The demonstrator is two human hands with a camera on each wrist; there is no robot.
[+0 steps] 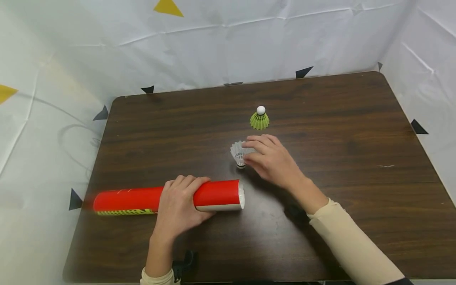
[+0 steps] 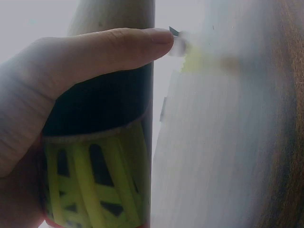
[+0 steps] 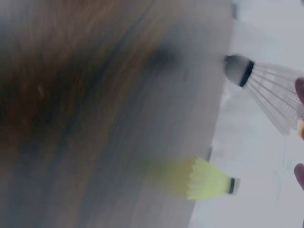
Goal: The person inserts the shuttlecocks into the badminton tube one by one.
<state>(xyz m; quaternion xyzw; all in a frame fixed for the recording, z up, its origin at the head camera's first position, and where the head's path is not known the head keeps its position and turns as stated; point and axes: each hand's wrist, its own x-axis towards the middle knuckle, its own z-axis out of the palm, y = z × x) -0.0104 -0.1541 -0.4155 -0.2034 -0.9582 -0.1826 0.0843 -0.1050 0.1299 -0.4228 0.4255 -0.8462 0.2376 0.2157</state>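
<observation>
My left hand grips a long red shuttlecock tube lying across the table, its white-rimmed end pointing right. The left wrist view shows the thumb laid across the tube, whose side there has dark and yellow-green printing. My right hand pinches a white shuttlecock by its skirt, cork down. Seen from the right wrist, that shuttlecock hangs above the tabletop, with only fingertips showing at the edge. Beyond it, a yellow shuttlecock stands on its skirt, white cork up.
The brown wood-grain table has rounded corners. White sheeting with yellow and black triangles rises behind it and at both sides.
</observation>
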